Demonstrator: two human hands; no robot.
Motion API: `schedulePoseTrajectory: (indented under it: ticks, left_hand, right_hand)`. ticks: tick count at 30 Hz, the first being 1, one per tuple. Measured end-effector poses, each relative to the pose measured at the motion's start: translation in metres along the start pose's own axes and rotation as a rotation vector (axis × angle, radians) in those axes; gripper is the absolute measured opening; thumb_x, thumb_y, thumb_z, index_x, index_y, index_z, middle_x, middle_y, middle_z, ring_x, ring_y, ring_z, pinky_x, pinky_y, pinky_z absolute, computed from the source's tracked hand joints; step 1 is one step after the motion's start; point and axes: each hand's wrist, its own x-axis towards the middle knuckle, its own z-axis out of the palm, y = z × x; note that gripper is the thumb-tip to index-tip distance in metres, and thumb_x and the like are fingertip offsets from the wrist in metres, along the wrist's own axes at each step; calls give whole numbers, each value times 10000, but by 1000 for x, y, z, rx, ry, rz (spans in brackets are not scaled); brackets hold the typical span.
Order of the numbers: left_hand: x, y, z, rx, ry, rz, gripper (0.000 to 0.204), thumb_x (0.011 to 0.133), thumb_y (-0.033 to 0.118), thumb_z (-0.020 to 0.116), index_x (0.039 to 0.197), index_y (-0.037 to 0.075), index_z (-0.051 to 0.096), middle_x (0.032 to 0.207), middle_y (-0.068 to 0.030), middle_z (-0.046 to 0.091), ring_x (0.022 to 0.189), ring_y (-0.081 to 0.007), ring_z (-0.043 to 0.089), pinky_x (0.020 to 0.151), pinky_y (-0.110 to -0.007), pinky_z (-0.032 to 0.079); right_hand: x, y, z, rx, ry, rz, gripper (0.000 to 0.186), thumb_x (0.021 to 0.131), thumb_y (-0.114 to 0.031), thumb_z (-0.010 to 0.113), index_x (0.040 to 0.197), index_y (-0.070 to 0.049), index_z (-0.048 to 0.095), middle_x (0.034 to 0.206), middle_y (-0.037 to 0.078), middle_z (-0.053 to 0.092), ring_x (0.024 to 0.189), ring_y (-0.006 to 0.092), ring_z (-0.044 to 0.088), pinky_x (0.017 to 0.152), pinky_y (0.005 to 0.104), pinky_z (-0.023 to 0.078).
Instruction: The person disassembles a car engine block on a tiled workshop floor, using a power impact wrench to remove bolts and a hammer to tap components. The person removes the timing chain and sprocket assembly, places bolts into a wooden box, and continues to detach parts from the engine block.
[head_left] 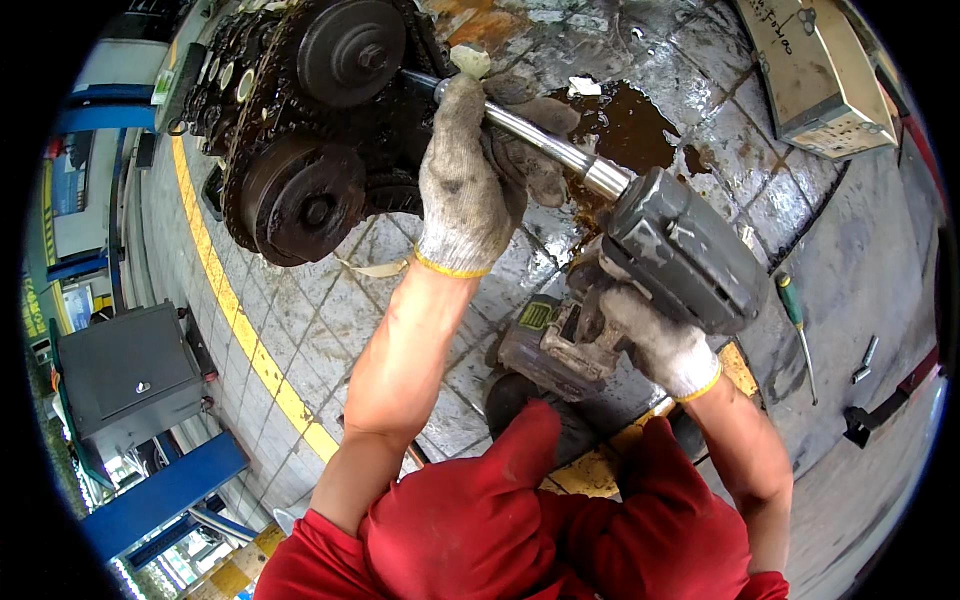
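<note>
A grey cordless impact wrench (pixel 690 250) lies level across the middle right, its battery (pixel 545 360) hanging toward my knees. Gloved in white knit, my right hand (pixel 655 335) is closed around its handle. From its nose a long chrome extension bar (pixel 535 135) runs up and left to an oily black engine (pixel 265 130). My left hand (pixel 470 170), also gloved, wraps loosely around this bar near the engine, thumb on top and fingers curling behind. The bar's far end meets the engine beside a large round pulley (pixel 350 50); the fastener there is hidden.
Dark oil (pixel 630 125) pools on the tiles beyond the bar. A tan box (pixel 825 80) stands at the upper right. A green-handled screwdriver (pixel 792 310) and a small metal piece (pixel 867 358) lie right. On the left are a grey cabinet (pixel 130 375) and a yellow floor line (pixel 225 300).
</note>
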Motion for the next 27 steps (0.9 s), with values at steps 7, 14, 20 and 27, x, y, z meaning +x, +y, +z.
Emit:
schedulePoseTrajectory:
  ticks: [7, 14, 20, 27]
  left_hand:
    - [-9, 8, 13, 130, 135, -65, 570, 1100, 547, 490, 965, 29, 688, 745, -133, 726, 448, -184, 585, 401, -316, 462]
    - [-14, 10, 32, 132, 277, -109, 681, 1085, 602, 471, 833, 11, 698, 556, -40, 555, 416, -121, 461, 374, -268, 326]
    - [-13, 3, 36, 88, 279, -83, 659, 1077, 608, 472, 827, 33, 676, 617, -77, 616, 416, -142, 483, 368, -286, 361]
    - [-15, -3, 35, 138, 260, -20, 608, 1083, 607, 481, 956, 43, 671, 715, -88, 682, 471, -151, 539, 406, -317, 421]
  right_hand:
    - [2, 4, 4, -216, -23, -123, 310, 947, -135, 720, 1237, -58, 641, 1021, 47, 657, 871, 152, 634, 721, 325, 522]
    - [0, 13, 16, 1, 36, -86, 191, 961, -130, 694, 1130, -49, 657, 914, 25, 617, 764, 122, 582, 665, 297, 489]
    - [1, 3, 2, -241, 2, -103, 206, 968, -127, 709, 1152, -44, 670, 900, 20, 636, 762, 114, 591, 648, 292, 485]
    - [-2, 14, 5, 48, 73, -80, 317, 951, -160, 748, 1238, -61, 655, 898, 40, 659, 742, 149, 636, 628, 314, 512]
